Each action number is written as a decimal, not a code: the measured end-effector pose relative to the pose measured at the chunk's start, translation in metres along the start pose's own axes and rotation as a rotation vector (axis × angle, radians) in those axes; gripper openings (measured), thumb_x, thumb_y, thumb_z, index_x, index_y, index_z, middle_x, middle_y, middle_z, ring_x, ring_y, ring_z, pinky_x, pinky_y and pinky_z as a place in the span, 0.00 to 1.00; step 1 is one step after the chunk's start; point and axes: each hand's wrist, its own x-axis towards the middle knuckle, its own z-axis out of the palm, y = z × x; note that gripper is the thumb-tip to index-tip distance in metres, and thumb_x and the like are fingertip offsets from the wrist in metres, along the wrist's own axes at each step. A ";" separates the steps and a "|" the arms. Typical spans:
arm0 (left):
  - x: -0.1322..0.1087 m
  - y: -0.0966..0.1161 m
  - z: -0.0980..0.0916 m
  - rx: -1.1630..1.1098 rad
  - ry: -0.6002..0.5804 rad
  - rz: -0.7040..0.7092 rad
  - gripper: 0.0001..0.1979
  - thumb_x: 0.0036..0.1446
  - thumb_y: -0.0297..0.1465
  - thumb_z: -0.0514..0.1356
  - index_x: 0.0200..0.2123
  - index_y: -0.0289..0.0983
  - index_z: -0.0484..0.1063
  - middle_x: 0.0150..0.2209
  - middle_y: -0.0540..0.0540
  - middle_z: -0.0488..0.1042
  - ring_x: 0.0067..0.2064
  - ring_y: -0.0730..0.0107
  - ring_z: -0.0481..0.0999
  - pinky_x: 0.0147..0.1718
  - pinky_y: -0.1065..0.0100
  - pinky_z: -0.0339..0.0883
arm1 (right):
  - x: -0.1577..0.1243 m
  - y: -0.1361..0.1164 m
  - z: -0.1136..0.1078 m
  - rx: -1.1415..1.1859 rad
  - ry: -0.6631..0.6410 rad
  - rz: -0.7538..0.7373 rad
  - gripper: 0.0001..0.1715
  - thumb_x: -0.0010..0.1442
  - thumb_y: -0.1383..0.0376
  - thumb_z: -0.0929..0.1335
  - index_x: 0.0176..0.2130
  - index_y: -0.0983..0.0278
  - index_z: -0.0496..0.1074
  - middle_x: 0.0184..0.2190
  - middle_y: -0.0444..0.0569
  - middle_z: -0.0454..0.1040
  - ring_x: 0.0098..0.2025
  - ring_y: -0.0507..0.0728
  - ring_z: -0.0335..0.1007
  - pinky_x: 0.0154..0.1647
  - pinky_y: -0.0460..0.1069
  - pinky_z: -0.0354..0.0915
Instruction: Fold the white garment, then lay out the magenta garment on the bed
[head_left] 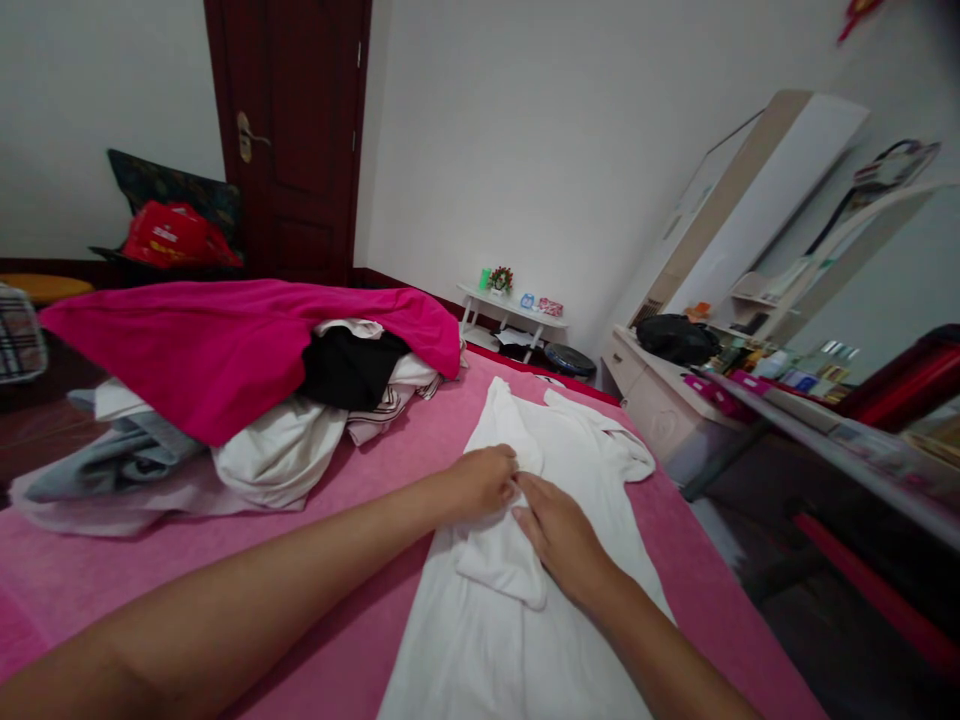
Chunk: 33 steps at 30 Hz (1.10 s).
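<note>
Both hands meet mid-chest on the white shirt (487, 650), which lies spread flat on the pink bed (375, 480) w/ the collar end away from you. Your left hand (484, 482) is curled shut, pinching cloth right where the sleeve (499, 565) is turned inward. The right hand (559, 535) lies flat, fingers spread narrow, pressing the same fold from the other side. Judging by that, the step in hand is a sleeve fold-in, approx. half set: the sleeve lies bunched, not smooth. The next move calls for flattening that fold w/o dragging the body cloth, and the far sleeve is yet to be folded. A pile of clothes (247, 400) sits well apart to the left.
</note>
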 end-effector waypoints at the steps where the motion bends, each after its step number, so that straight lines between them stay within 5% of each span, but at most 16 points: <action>1: 0.001 -0.002 0.008 0.035 -0.021 0.030 0.15 0.54 0.27 0.57 0.45 0.34 0.73 0.47 0.38 0.73 0.49 0.57 0.73 0.51 0.64 0.64 | 0.005 0.002 0.003 -0.028 -0.052 -0.001 0.25 0.63 0.62 0.60 0.58 0.66 0.66 0.58 0.58 0.67 0.60 0.60 0.61 0.60 0.58 0.56; 6: 0.028 -0.029 0.029 0.246 -0.001 0.091 0.22 0.62 0.30 0.49 0.56 0.26 0.63 0.56 0.29 0.65 0.60 0.50 0.62 0.59 0.53 0.55 | 0.042 0.024 0.006 -0.107 -0.091 0.055 0.28 0.65 0.61 0.58 0.61 0.69 0.61 0.63 0.59 0.59 0.65 0.60 0.54 0.65 0.58 0.49; 12: 0.084 -0.073 0.038 0.320 0.046 0.000 0.25 0.62 0.31 0.49 0.58 0.23 0.60 0.62 0.25 0.57 0.65 0.46 0.53 0.61 0.51 0.48 | 0.076 0.067 0.031 -0.118 -0.153 0.187 0.33 0.68 0.53 0.54 0.67 0.62 0.50 0.69 0.53 0.45 0.70 0.60 0.38 0.67 0.62 0.40; 21: 0.146 -0.096 0.029 0.241 -0.060 -0.274 0.34 0.64 0.42 0.48 0.65 0.24 0.51 0.68 0.28 0.43 0.68 0.46 0.44 0.63 0.51 0.41 | 0.101 0.106 0.045 -0.096 -0.081 0.280 0.33 0.67 0.50 0.53 0.65 0.61 0.55 0.68 0.48 0.49 0.69 0.60 0.39 0.67 0.62 0.39; 27: 0.125 -0.085 0.035 0.378 -0.094 -0.292 0.36 0.64 0.46 0.43 0.66 0.25 0.48 0.68 0.30 0.41 0.69 0.47 0.41 0.64 0.49 0.40 | 0.116 0.151 0.037 0.007 0.162 0.153 0.19 0.63 0.58 0.61 0.48 0.59 0.75 0.52 0.46 0.74 0.54 0.55 0.67 0.57 0.51 0.60; 30: 0.104 -0.080 0.037 0.421 -0.093 -0.227 0.36 0.64 0.47 0.43 0.66 0.28 0.50 0.68 0.32 0.42 0.69 0.46 0.40 0.63 0.48 0.42 | 0.121 0.192 0.012 -0.108 0.319 0.354 0.18 0.60 0.65 0.62 0.46 0.62 0.75 0.47 0.49 0.75 0.46 0.54 0.71 0.50 0.48 0.64; 33: 0.092 -0.077 0.038 0.421 -0.038 -0.190 0.34 0.64 0.46 0.44 0.65 0.30 0.53 0.68 0.34 0.45 0.68 0.46 0.43 0.63 0.48 0.43 | 0.119 0.232 -0.018 -0.243 0.431 0.551 0.27 0.55 0.71 0.62 0.54 0.70 0.68 0.53 0.60 0.69 0.51 0.60 0.68 0.54 0.53 0.61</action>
